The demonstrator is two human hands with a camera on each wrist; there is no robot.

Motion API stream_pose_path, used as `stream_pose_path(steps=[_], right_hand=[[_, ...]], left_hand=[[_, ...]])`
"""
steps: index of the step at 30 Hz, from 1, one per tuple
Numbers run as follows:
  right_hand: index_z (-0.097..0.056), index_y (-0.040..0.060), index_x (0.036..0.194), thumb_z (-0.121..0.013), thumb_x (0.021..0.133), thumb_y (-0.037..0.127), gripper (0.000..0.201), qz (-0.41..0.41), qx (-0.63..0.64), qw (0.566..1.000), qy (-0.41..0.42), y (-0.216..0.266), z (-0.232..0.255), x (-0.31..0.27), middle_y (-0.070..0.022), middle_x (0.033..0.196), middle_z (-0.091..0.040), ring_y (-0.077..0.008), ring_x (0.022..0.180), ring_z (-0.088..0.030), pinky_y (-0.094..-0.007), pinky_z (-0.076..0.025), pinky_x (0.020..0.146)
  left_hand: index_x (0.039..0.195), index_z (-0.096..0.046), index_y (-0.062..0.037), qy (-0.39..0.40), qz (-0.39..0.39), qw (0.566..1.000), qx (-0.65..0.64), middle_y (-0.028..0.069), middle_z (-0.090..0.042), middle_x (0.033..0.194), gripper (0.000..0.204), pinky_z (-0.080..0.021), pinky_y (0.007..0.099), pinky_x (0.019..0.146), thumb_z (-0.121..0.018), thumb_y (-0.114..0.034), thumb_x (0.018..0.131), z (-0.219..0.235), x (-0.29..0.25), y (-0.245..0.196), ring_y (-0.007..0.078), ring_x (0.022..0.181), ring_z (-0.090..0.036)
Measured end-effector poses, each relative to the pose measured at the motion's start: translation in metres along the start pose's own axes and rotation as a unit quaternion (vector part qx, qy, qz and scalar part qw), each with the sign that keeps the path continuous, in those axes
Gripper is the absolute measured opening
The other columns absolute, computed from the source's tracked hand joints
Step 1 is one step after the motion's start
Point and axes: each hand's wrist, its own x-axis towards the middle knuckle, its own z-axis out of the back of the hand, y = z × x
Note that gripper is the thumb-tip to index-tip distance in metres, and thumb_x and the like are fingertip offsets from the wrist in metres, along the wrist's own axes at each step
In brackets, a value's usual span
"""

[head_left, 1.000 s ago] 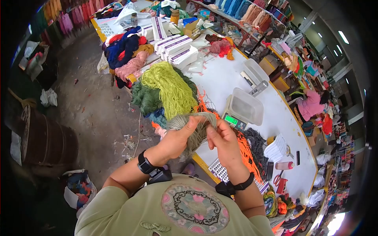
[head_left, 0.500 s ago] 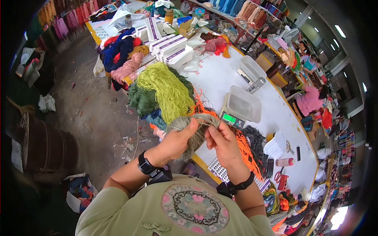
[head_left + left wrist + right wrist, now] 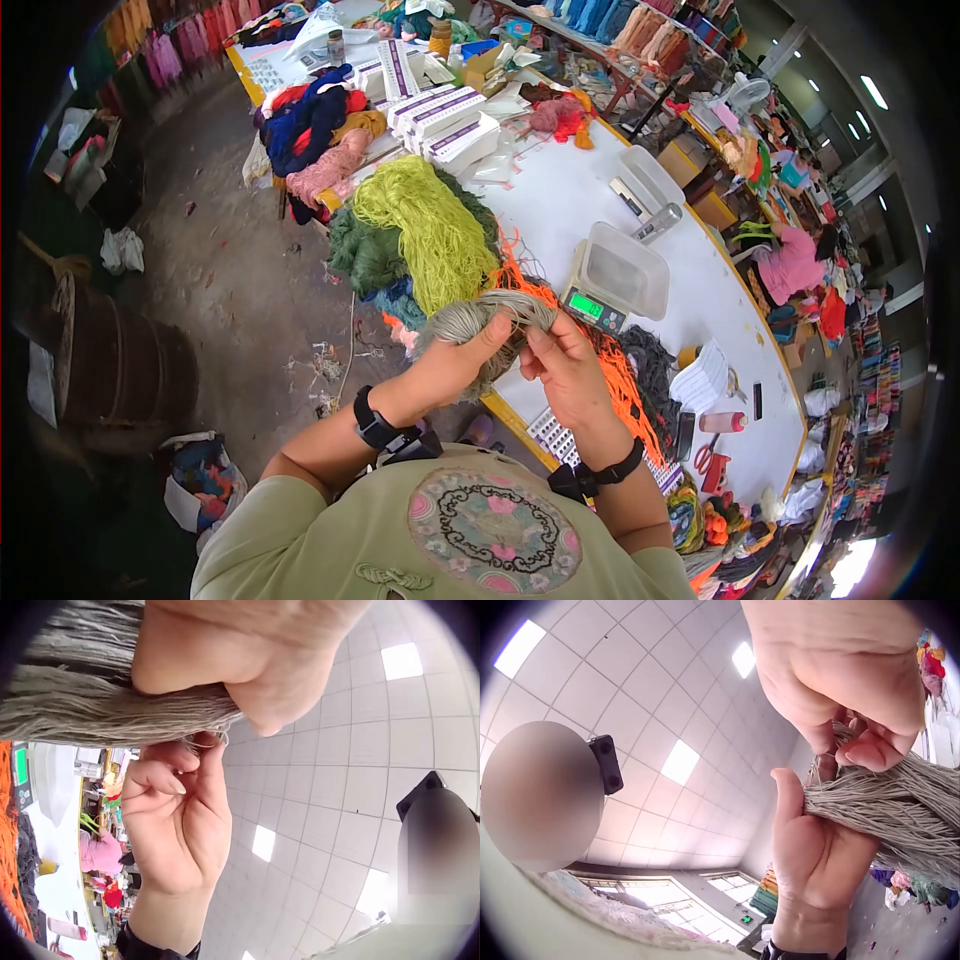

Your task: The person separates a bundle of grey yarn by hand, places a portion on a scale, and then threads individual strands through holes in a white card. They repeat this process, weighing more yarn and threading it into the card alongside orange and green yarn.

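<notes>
A hank of grey yarn (image 3: 468, 322) lies across my left hand (image 3: 448, 366), which grips it between thumb and fingers above the table's near edge. In the right wrist view, the left palm sits under the bundled strands (image 3: 904, 802) with the thumb along their side. My right hand (image 3: 572, 378) pinches thin strands at the hank's looped end, its thumb and fingertips drawn together. The left wrist view shows fine loops of yarn (image 3: 217, 733) between the right fingertips. Both hands are close together, and the fingers behind the yarn are partly hidden.
Lime-green yarn (image 3: 425, 230), dark green yarn (image 3: 365, 255) and orange strands (image 3: 625, 395) lie beside the hands. A digital scale (image 3: 592, 308) with a clear plastic tub (image 3: 628, 270) stands just beyond. White boxes (image 3: 445, 120) are stacked farther back; red-handled scissors (image 3: 705, 455) lie to the right.
The left thumb has shifted slightly right along the hank, toward the right fingertips. The right hand keeps its pinch at the looped end, with small finger movements.
</notes>
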Motion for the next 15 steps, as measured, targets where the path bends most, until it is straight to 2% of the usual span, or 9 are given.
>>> stream_pose_path(steps=[2,4,6,8,9,11,12,14,15], right_hand=[[-0.061,0.0075,0.114,-0.061,0.094,0.017,0.022,-0.002,-0.016,1.0,-0.006,0.0,0.0,0.002,0.0033,0.089,-0.06,-0.0045,0.072,-0.049,-0.0209,-0.04,0.062],[-0.06,0.0073,0.114,-0.06,0.095,0.018,0.022,-0.003,-0.031,0.999,-0.012,-0.001,0.0,0.003,0.0037,0.089,-0.059,-0.0043,0.072,-0.048,-0.0206,-0.04,0.062],[-0.06,0.0069,0.115,-0.06,0.095,0.018,0.023,0.018,-0.103,0.995,0.002,-0.005,0.001,0.005,0.0041,0.088,-0.058,-0.0037,0.071,-0.047,-0.0199,-0.038,0.061],[-0.06,0.0065,0.115,-0.06,0.095,0.017,0.023,0.036,-0.119,0.992,0.012,-0.011,-0.001,0.004,0.0043,0.088,-0.057,-0.0034,0.07,-0.046,-0.0195,-0.037,0.061],[-0.06,0.0062,0.115,-0.06,0.095,0.017,0.023,0.055,-0.136,0.989,0.022,-0.012,-0.002,0.003,0.0044,0.087,-0.057,-0.0032,0.07,-0.045,-0.0192,-0.037,0.061],[-0.06,0.0061,0.115,-0.06,0.095,0.017,0.023,0.042,-0.108,0.993,0.006,-0.009,0.0,0.003,0.0043,0.086,-0.056,-0.0034,0.068,-0.044,-0.0192,-0.036,0.059],[-0.06,0.0059,0.116,-0.059,0.095,0.018,0.024,0.027,-0.081,0.996,-0.01,-0.008,0.0,0.002,0.0043,0.085,-0.056,-0.0035,0.067,-0.044,-0.0193,-0.036,0.058],[-0.06,0.0057,0.115,-0.058,0.096,0.018,0.023,0.017,-0.046,0.999,-0.004,-0.003,0.003,0.0,0.0041,0.081,-0.054,-0.0036,0.065,-0.043,-0.0196,-0.035,0.056],[-0.06,0.0055,0.113,-0.057,0.096,0.019,0.022,0.006,-0.011,1.0,0.001,-0.001,0.004,-0.001,0.004,0.078,-0.053,-0.0037,0.062,-0.043,-0.0198,-0.035,0.054]], left_hand=[[0.117,-0.058,-0.001,0.02,0.0,1.0,-0.013,0.0033,-0.06,0.096,0.038,-0.048,0.0263,0.077,-0.05,-0.035,0.1,0.007,0.002,0.007,0.0102,0.088,-0.054],[0.117,-0.058,-0.001,0.024,-0.015,0.999,0.017,0.0032,-0.06,0.095,0.039,-0.047,0.0261,0.076,-0.05,-0.035,0.1,-0.003,0.002,-0.004,0.01,0.087,-0.054],[0.117,-0.058,-0.001,0.028,-0.03,0.998,0.047,0.0032,-0.06,0.094,0.039,-0.047,0.0258,0.076,-0.05,-0.035,0.1,-0.003,0.002,-0.002,0.0098,0.086,-0.054],[0.132,-0.05,0.0,0.041,-0.048,0.986,0.157,0.0051,-0.06,0.111,0.063,-0.045,0.0323,0.091,-0.052,-0.051,0.095,0.006,0.004,0.014,0.0136,0.102,-0.054],[0.132,-0.05,0.0,0.041,-0.048,0.986,0.157,0.0051,-0.06,0.111,0.063,-0.045,0.0323,0.091,-0.052,-0.051,0.095,0.005,0.004,0.013,0.0136,0.102,-0.054],[0.116,-0.058,-0.0007,0.046,-0.054,0.989,0.13,0.0033,-0.062,0.094,0.036,-0.047,0.0268,0.077,-0.049,-0.031,0.101,0.002,0.004,0.008,0.011,0.085,-0.055],[0.116,-0.058,-0.0007,0.046,-0.054,0.989,0.13,0.0033,-0.062,0.094,0.036,-0.047,0.0268,0.077,-0.049,-0.031,0.101,0.0,0.004,0.006,0.011,0.085,-0.055],[0.115,-0.059,-0.0005,0.028,-0.005,0.999,0.026,0.0034,-0.063,0.096,0.031,-0.048,0.0274,0.078,-0.051,-0.026,0.1,-0.003,0.004,0.002,0.0116,0.087,-0.056],[0.115,-0.059,-0.0005,0.028,-0.004,0.999,0.026,0.0034,-0.063,0.096,0.031,-0.048,0.0274,0.078,-0.051,-0.026,0.1,-0.004,0.004,0.002,0.0116,0.087,-0.056]])
